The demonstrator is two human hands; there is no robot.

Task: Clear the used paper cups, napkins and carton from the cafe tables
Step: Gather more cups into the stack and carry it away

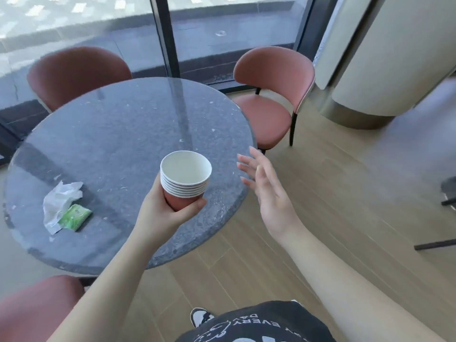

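Note:
My left hand point(162, 211) grips a nested stack of several red paper cups point(185, 181) with white insides, held upright above the near right part of the round grey stone table point(118, 134). Just right of the stack, my right hand point(266, 191) hovers past the table's edge with straight, spread fingers and holds nothing. A crumpled white napkin point(58, 201) lies on the table's near left side. A small green packet point(75, 217) lies against the napkin's near right edge.
Two pink chairs stand behind the table, one at far left point(76, 72), one at far right point(271, 99). A third pink chair point(37, 309) is at bottom left. Glass windows run along the back. A cream pillar point(385, 70) rises at right above wooden floor.

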